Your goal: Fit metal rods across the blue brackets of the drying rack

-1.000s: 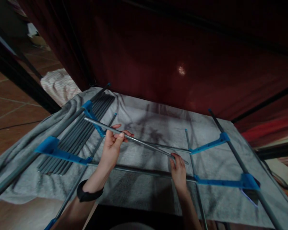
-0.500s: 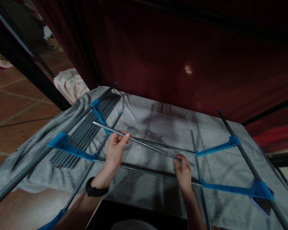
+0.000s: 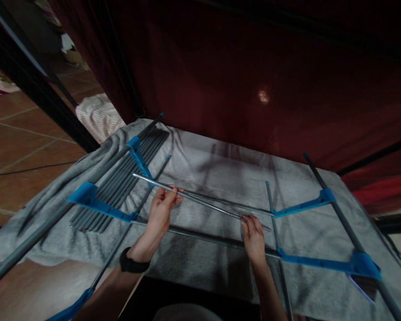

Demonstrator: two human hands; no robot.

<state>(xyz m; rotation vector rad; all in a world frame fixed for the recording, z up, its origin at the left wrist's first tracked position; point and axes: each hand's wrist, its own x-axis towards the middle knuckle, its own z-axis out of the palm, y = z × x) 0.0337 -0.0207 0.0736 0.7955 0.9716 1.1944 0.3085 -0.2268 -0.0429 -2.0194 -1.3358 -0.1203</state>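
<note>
The frame looks partly built, by my judgement. Along the blanket's (image 3: pixel 200 263) left side runs a left tube (image 3: pixel 28 245), and along its right side a right tube (image 3: pixel 345 228). On the left tube sit the near left bracket (image 3: pixel 100 205) and far left bracket (image 3: pixel 138 156); on the right tube, the near right bracket (image 3: pixel 321 263) and far right bracket (image 3: pixel 300 206). Between the 2 sides span 2 crossbars: the near crossbar (image 3: pixel 203 236) reaches a bracket at each end, while the far crossbar (image 3: pixel 234 204) reaches the far right bracket, its left end hidden around the left grip (image 3: pixel 160 211).

What appears left is the loose rods (image 3: pixel 127 180), a row lying unfitted under the left tube toward the blanket's far left corner; I cannot count them surely. The rod (image 3: pixel 203 202) in hand also sits in no bracket.

That rod slants over the middle of the blanket, above the crossbars, its left end farther toward the far edge. The left grip pinches it between thumb and fingers, with a length jutting out leftward. The right grip (image 3: pixel 254 236) closes its fingers on the rod near its right end, and a short tip pokes out beyond.
</note>
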